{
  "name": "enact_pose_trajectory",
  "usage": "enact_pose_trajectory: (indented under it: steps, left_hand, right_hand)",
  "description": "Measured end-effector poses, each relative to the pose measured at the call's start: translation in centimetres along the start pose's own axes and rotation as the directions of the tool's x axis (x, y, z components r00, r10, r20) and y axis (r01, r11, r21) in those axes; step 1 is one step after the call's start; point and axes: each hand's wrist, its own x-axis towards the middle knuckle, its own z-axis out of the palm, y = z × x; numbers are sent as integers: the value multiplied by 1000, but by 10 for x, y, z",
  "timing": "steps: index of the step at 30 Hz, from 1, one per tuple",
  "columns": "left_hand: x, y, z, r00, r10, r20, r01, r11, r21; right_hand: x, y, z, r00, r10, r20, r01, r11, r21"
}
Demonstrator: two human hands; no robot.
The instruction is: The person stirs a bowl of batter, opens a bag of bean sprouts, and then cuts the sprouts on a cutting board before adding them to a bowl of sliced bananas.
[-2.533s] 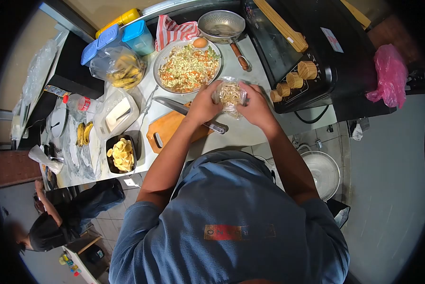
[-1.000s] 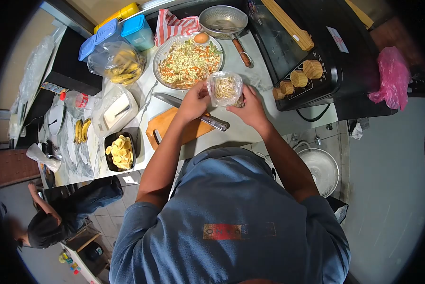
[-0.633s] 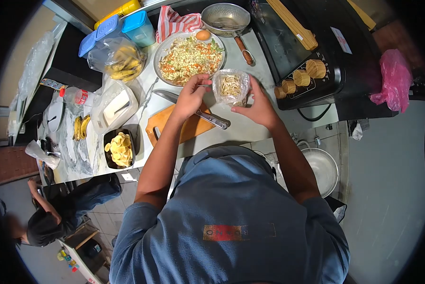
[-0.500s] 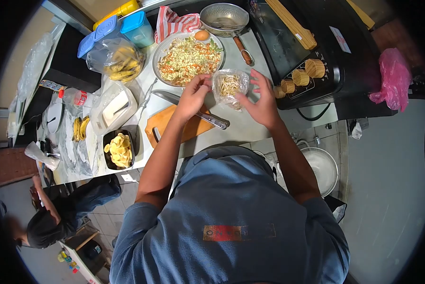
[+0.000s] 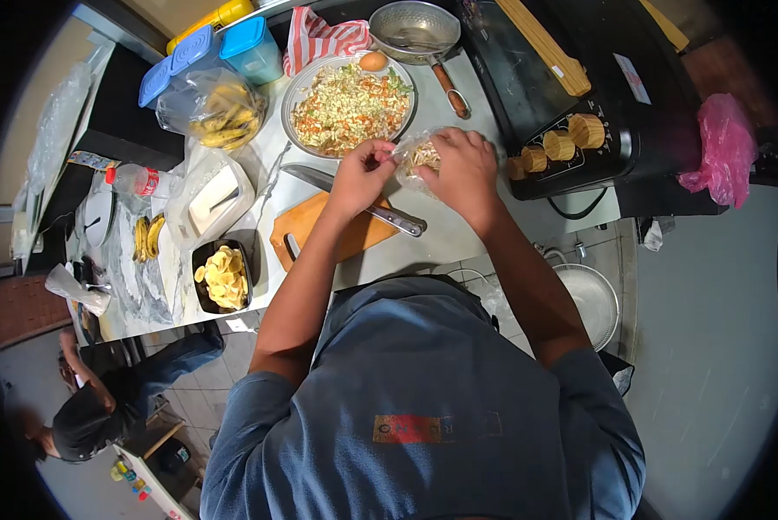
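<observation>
A clear plastic bag of bean sprouts (image 5: 422, 158) lies on the counter, right of the knife. My left hand (image 5: 364, 178) pinches the bag's left edge between thumb and fingers. My right hand (image 5: 465, 172) rests over the right part of the bag, fingers bent across the sprouts and hiding some of them. Just beyond my hands is a round tray of chopped vegetables (image 5: 345, 108), with a brown egg (image 5: 373, 61) at its far edge. A knife (image 5: 389, 217) lies across an orange cutting board (image 5: 354, 238) below my left hand.
A black oven (image 5: 614, 147) stands at the right, a metal pan (image 5: 413, 30) behind. Left are a bowl of sliced food (image 5: 224, 282), a white container (image 5: 211, 204) and bagged bananas (image 5: 224, 117). Another person (image 5: 85, 416) is at lower left.
My right hand has moved left, from beside the bag to over it, and its spread fingers have bent. My left hand has shifted slightly right onto the bag's edge.
</observation>
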Motion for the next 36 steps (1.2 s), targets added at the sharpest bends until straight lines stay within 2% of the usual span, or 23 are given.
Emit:
enact_pose_trajectory:
  steps: [4, 9, 16, 18, 22, 24, 28, 31, 33, 36]
  left_hand:
    - [2, 8, -2, 999, -10, 36, 10, 1000, -9]
    - [7, 4, -3, 996, 85, 35, -85, 996, -14]
    - [10, 3, -3, 992, 82, 99, -78, 996, -48]
    - [13, 2, -5, 991, 89, 103, -82, 995, -64]
    - [16, 7, -8, 989, 80, 127, -72, 996, -61]
    - [16, 10, -10, 992, 57, 111, -52, 997, -51]
    - [17, 11, -12, 993, 28, 117, -19, 997, -71]
    - [18, 8, -11, 990, 76, 122, -66, 994, -83]
    - [16, 12, -10, 995, 43, 91, -34, 994, -101]
    - [17, 12, -9, 995, 44, 92, -36, 996, -86]
  right_hand:
    - [1, 4, 6, 1000, -7, 16, 7, 1000, -10]
    - [0, 7, 15, 999, 0, 37, 2, 999, -43]
    - [2, -4, 11, 999, 31, 36, -27, 994, -103]
    - [6, -2, 15, 997, 3, 75, 6, 993, -114]
    - [7, -2, 16, 1000, -30, 10, 31, 993, -118]
    - [8, 1, 16, 996, -85, -39, 81, 993, -87]
    - [10, 7, 8, 994, -107, -12, 106, 992, -68]
    - [8, 12, 2, 994, -97, 42, 98, 995, -36]
    - [6, 14, -2, 997, -6, 80, 1, 998, 68]
    - [2, 14, -5, 1000, -11, 14, 10, 997, 73]
